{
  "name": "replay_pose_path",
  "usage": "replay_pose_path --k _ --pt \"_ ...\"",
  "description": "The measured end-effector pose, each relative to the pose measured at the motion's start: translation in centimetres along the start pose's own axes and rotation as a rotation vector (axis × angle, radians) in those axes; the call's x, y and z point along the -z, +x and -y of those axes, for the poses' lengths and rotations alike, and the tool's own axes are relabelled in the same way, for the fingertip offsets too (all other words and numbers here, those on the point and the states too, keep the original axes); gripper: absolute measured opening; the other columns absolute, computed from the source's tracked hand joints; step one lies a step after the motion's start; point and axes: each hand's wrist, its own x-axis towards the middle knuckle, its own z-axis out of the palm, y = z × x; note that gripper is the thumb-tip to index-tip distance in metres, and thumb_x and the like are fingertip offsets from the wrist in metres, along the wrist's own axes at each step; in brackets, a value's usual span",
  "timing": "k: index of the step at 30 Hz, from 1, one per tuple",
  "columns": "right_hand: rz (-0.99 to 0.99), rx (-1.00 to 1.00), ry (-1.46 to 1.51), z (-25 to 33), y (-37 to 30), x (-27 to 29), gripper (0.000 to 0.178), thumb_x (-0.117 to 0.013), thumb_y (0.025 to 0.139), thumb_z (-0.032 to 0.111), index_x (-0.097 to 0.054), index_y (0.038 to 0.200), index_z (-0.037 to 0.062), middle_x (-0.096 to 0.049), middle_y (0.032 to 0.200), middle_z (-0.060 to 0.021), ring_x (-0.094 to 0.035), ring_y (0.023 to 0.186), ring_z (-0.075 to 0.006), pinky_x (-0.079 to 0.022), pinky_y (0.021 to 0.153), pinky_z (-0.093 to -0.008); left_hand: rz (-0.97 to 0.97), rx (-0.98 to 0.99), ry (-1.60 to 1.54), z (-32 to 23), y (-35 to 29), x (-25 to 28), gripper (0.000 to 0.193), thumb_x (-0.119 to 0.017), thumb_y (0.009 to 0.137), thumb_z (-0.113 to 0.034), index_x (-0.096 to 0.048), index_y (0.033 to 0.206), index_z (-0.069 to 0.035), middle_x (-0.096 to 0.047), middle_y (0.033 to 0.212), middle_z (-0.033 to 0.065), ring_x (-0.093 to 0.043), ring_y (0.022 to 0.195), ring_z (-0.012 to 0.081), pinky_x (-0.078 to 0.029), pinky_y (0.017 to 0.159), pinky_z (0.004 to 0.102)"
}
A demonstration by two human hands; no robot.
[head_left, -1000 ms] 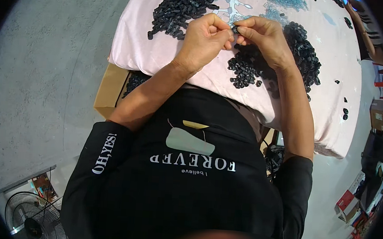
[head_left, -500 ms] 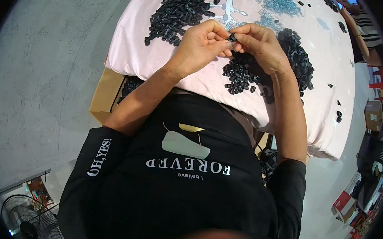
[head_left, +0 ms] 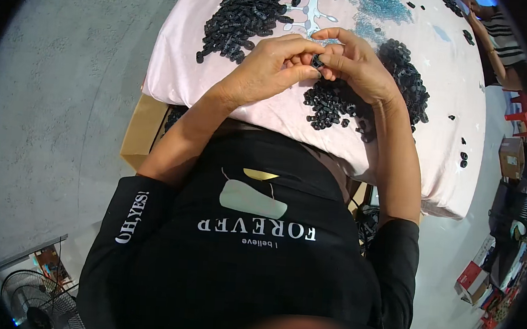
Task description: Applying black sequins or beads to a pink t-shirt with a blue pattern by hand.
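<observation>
A small black plastic piece [head_left: 317,61] is held between my two hands, above the pink cloth-covered table [head_left: 267,113]. My right hand [head_left: 362,70] pinches it between thumb and fingers, with the index finger arched above. My left hand [head_left: 270,67] is closed beside it, fingertips meeting the right hand's; whether they grip the same piece is hard to see. Just below the hands lies a heap of small black pieces [head_left: 325,108]. A larger pile of black parts [head_left: 406,83] sits right of my right hand, partly behind the forearm. Longer black pieces [head_left: 243,19] are heaped to the left.
Tiny blue-grey pieces [head_left: 378,10] are spread at the far side. Loose black pieces [head_left: 463,160] lie near the right edge. A cardboard box [head_left: 136,134] stands under the table's left edge. Another person's arm [head_left: 494,58] shows at far right, and a fan [head_left: 37,301] stands at lower left.
My left hand has lowered slightly, its fingers now stretched toward the right hand. My right index finger has lifted into an arch. The black piece has come down a little.
</observation>
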Motion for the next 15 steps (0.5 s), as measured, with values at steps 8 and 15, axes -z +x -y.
replay_pose_path --k 8,15 --pt "0.091 0.006 0.043 -0.1 -0.1 0.1 0.038 -0.064 0.094 0.010 -0.050 0.127 -0.0023 -0.066 0.088 -0.0050 -0.061 0.071 -0.0082 -0.049 0.064 -0.0192 -0.029 -0.162 0.141 0.0 0.3 -0.2 0.029 -0.072 0.083 -0.006 -0.067 0.111 -0.005 -0.056 0.082 0.0019 -0.053 0.069 0.0094 -0.047 0.063 0.0241" --pt "0.108 -0.001 0.091 0.4 -0.1 -0.2 0.040 -0.068 0.091 0.009 -0.050 0.124 -0.0040 -0.065 0.082 -0.0046 -0.060 0.068 -0.0084 -0.049 0.062 -0.0195 -0.125 -0.216 0.200 -0.2 0.2 -1.0 0.024 -0.075 0.081 -0.008 -0.068 0.103 -0.004 -0.058 0.077 0.0026 -0.056 0.064 0.0104 -0.048 0.059 0.0248"
